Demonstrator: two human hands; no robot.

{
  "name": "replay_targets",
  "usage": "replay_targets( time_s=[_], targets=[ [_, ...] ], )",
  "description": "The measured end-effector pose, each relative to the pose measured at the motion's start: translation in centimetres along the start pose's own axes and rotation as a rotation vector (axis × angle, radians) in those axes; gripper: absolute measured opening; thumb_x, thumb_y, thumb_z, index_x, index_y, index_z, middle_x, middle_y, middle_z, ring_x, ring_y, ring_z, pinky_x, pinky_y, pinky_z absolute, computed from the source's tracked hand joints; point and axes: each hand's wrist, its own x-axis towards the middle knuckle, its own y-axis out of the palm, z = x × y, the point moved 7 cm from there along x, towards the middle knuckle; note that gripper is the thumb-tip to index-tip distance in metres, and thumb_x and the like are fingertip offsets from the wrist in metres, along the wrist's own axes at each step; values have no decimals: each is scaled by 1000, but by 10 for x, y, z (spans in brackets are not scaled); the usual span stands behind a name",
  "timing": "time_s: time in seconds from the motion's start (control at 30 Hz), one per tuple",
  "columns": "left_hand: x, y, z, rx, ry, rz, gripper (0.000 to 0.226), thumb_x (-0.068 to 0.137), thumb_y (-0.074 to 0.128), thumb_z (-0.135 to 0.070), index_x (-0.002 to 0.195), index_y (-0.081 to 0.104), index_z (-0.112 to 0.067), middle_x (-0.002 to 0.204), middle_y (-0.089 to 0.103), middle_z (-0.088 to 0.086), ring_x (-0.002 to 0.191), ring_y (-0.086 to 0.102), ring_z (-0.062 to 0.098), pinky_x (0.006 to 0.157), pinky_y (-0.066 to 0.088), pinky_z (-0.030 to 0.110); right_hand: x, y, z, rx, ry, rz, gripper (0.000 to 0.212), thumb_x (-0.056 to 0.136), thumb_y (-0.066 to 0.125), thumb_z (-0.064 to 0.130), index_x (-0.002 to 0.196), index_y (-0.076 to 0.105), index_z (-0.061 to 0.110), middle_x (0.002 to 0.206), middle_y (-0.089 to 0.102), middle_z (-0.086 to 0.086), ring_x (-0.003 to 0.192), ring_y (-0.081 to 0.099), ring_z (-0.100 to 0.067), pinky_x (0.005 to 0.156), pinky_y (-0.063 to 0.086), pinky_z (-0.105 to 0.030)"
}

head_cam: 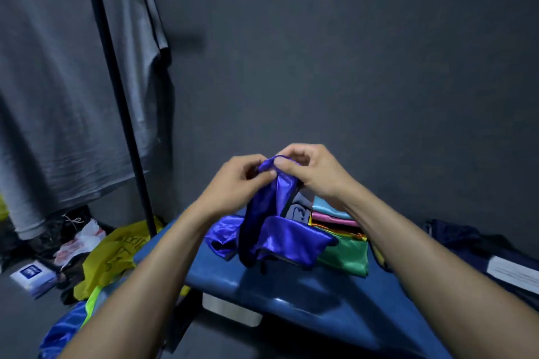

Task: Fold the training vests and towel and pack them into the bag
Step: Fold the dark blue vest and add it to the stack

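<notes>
A shiny purple training vest (pixel 280 230) with black trim hangs from both my hands above a blue bench (pixel 291 291). My left hand (pixel 242 181) and my right hand (pixel 312 172) pinch its top edge close together, fingers curled on the cloth. Its lower part lies crumpled on the bench. Right of it sits a stack of folded vests (pixel 341 230): light blue, pink, orange and black, green. A grey cloth (pixel 297 210) shows behind the purple vest. I cannot pick out the bag for certain.
A grey garment (pixel 67 81) hangs on a black stand (pixel 116 90) at the left. On the floor lie a yellow plastic bag (pixel 110 256), a blue satin cloth (pixel 61 332), a white packet (pixel 32 274). Dark fabric and white paper (pixel 513 274) lie at the right.
</notes>
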Motion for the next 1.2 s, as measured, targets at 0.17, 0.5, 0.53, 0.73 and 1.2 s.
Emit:
replay_targets(
  time_s=[0.17, 0.5, 0.53, 0.73, 1.2],
  targets=[
    [20, -25, -54, 93, 40, -135, 15, 89, 62, -28, 87, 74, -21, 77, 74, -3, 69, 62, 9, 71, 50, 34, -20, -10, 17, -14, 104, -56, 14, 93, 75, 15, 105, 69, 14, 88, 72, 2, 76, 63, -6, 61, 47, -19],
    [30, -23, -117, -6, 128, -56, 12, 95, 67, -22, 88, 75, -16, 70, 65, 8, 63, 55, 17, 59, 46, 32, -49, -8, 33, 200, 22, -203, 22, 96, 72, 20, 115, 70, 10, 109, 77, -5, 99, 71, -14, 88, 57, -33],
    [29, -22, -121, 3, 138, -41, 13, 94, 68, -24, 89, 75, -16, 72, 67, 11, 64, 55, 17, 60, 45, 33, -44, -15, 44, 215, 1, -259, 18, 96, 71, 16, 112, 71, 10, 103, 76, -7, 91, 71, -16, 82, 58, -35],
    [27, -37, -132, -125, 111, -163, 14, 98, 68, -25, 98, 63, -11, 69, 59, 0, 52, 50, 16, 52, 45, 32, -17, -41, 111, 20, -113, -439, 18, 93, 68, 8, 76, 70, 16, 68, 67, 4, 65, 59, -11, 64, 48, -30],
    [-90, 22, -81, -252, -266, 367, 49, 88, 76, -47, 126, 63, -19, 124, 70, -1, 116, 67, 21, 105, 51, 55, 37, -53, 202, -43, -153, -619, 35, 86, 62, 20, 63, 36, 26, 64, 37, -1, 61, 34, -17, 55, 27, -33]
  ],
)
